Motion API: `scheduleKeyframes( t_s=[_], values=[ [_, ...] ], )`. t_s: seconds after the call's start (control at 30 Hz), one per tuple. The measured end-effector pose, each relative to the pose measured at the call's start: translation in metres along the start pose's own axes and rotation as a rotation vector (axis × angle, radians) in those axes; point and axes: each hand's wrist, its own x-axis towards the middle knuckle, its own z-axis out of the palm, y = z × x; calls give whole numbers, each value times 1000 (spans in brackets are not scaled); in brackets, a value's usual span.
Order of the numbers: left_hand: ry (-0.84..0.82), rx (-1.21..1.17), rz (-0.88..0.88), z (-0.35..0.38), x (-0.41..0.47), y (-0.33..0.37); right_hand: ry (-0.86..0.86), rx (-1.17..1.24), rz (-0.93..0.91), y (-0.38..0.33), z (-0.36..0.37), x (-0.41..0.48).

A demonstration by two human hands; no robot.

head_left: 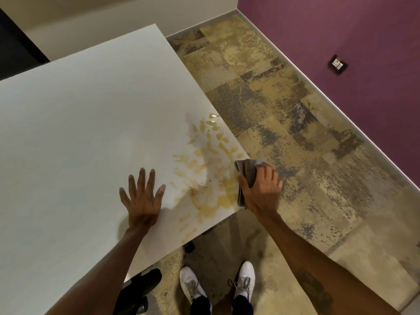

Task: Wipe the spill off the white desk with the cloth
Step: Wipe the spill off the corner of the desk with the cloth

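Observation:
A yellow-orange spill (205, 169) is smeared in streaks over the near right corner of the white desk (79, 123). My right hand (261, 189) grips a folded grey-brown cloth (246, 171) at the desk's right edge, pressed against the spill's right side. Flat on the desk, fingers spread, lies my left hand (143, 196), just left of the spill and holding nothing. Part of the cloth is hidden under my right palm.
Mottled tan and grey floor (284, 98) runs to the right of the desk. A purple wall (352, 30) with a socket plate (336, 64) stands beyond it. My white shoes (244, 283) are below the desk's near edge, beside a black chair part (145, 283).

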Motion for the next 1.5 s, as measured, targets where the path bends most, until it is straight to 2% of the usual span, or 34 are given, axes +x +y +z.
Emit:
scheduleKeyframes(
  t_s=[0.13,0.23,0.3,0.4,0.5,0.57,0.73,0.87,1.07,1.33,1.5],
  values=[
    [81,34,27,16,1,-8,142,141,7,2,0,8],
    [106,26,32,20,3,-12,194,202,-95,6,0,11],
    [108,24,22,18,4,-11,88,230,-138,9,-1,7],
    [116,34,20,16,2,-7,-178,278,-105,12,0,0],
    [115,36,14,14,2,-5,-301,109,-117,7,8,-3],
    [118,16,9,13,2,-4,-303,23,-98,0,14,-5],
    [183,-29,-22,11,9,-5,-245,112,43,-8,20,-1],
    [152,34,-17,10,12,-3,-260,70,91,-8,23,0],
    [51,-22,-44,5,15,-4,-319,-75,54,-14,29,3],
    [40,-34,-41,9,17,-9,-284,-33,50,-22,34,16],
    [46,-56,-36,6,15,-6,-318,60,-69,-38,43,61]
  ],
)
